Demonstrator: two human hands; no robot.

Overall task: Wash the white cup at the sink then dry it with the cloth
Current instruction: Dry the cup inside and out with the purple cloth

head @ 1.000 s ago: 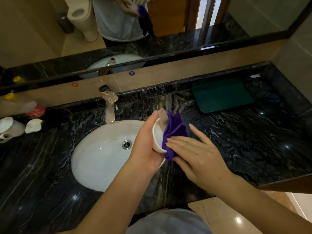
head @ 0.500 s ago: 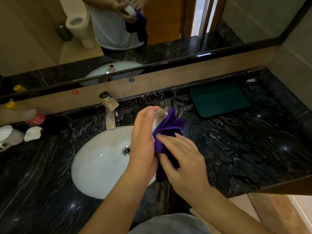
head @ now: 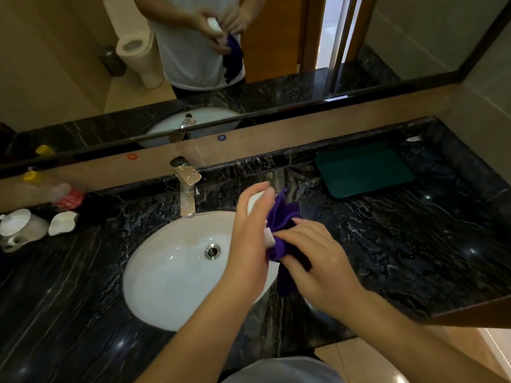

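Over the right rim of the white sink, the left hand has its fingers wrapped around the white cup, mostly hidden behind the palm. At the cup's three o'clock, the right hand pinches the purple cloth against it, cloth bunched and trailing down. A faucet stands at twelve o'clock of the sink on the black marble surface; a green tray lies at two o'clock.

faucet behind sink, green tray far right
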